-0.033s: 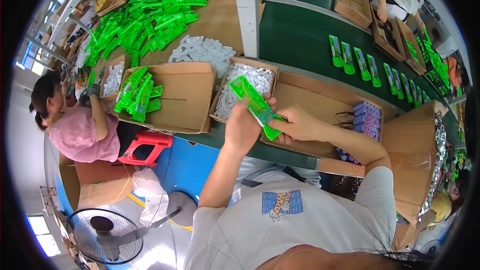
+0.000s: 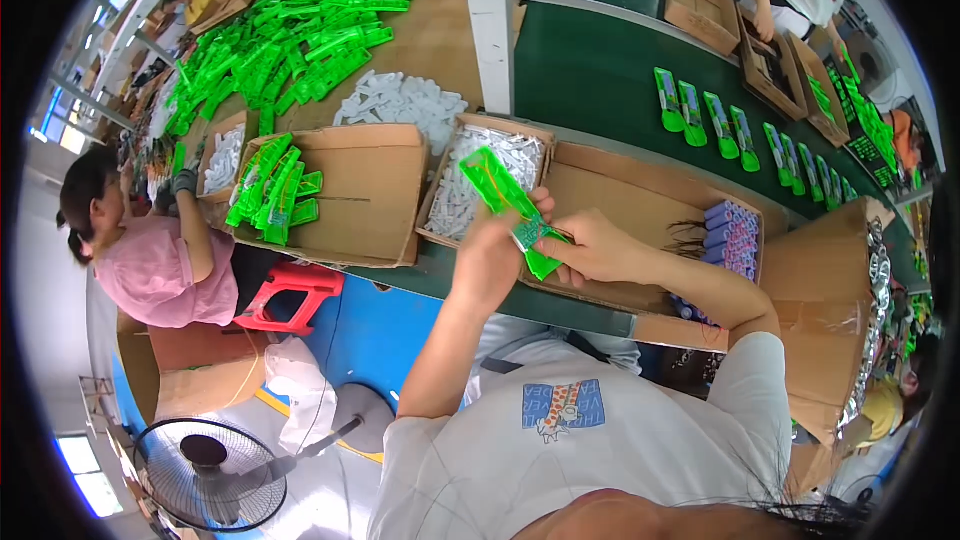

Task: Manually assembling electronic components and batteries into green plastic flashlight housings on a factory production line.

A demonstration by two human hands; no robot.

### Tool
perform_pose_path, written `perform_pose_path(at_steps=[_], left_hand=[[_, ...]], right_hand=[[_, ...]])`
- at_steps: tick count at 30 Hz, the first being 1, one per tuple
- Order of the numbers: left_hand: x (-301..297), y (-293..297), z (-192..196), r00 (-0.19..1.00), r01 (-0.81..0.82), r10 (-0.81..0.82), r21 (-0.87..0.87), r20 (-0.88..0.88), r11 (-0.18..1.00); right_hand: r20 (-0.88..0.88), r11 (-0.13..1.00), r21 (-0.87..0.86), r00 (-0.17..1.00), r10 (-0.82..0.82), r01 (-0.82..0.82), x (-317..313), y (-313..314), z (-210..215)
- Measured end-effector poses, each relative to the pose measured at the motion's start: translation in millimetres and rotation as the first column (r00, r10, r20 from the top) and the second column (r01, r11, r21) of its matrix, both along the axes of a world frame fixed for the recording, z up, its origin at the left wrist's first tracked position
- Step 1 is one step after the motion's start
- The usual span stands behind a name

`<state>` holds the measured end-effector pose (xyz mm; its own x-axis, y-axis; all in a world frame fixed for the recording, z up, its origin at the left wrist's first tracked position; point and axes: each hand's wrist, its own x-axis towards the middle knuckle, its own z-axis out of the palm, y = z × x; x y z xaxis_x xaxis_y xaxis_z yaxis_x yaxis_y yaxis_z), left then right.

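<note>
Bright green, long plastic housing point(image 2: 492, 176) is held tilted in both hands: upper end over a shallow cardboard box point(image 2: 436, 236) of small white plastic parts point(image 2: 515, 152), lower end over the long brown cardboard box point(image 2: 620, 190) beside it. Left hand point(image 2: 488, 255): grip wrapped round the housing's middle, fingertips showing past its right edge; blurred, can't tell exact thumb placing. Right hand point(image 2: 600, 248): grip pinching the lower end, thumb against fingers; can't tell if a wire is caught in it too. Small green circuit board point(image 2: 528, 233) sits on the housing between the hands. Purple-wrapped cylinders point(image 2: 735, 240) are stacked at the long box's right end. Left side: wide cardboard box point(image 2: 365, 185) with more bright green housings point(image 2: 268, 188). Dark green bench point(image 2: 580, 314) edge shows below the boxes.
</note>
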<state>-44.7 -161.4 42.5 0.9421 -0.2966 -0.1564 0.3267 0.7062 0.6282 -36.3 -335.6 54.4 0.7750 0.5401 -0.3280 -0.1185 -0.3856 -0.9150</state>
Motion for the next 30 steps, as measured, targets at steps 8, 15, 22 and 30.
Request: perform_pose_path(at_steps=[8,15,22,30], left_hand=[[-20,-10,-10,0.995,-0.042,0.046,0.040,-0.083,0.998],[-15,-4,-21,0.998,-0.037,0.035,-0.034,-0.043,0.999],[-29,-25,-14,0.994,0.104,-0.110,0.290,0.007,0.951],[-21,-30,-33,0.990,0.135,-0.137,0.242,-0.008,0.961]], right_hand=[[0.944,0.970,-0.213,0.281,0.172,0.121,-13,-4,-11],[0.265,0.920,0.346,0.921,-0.285,0.185,-7,-11,-16],[0.456,0.941,0.199,0.823,-0.338,0.275,-18,0,8],[0.735,0.982,-0.084,0.676,-0.054,0.170,-29,-71,-8]])
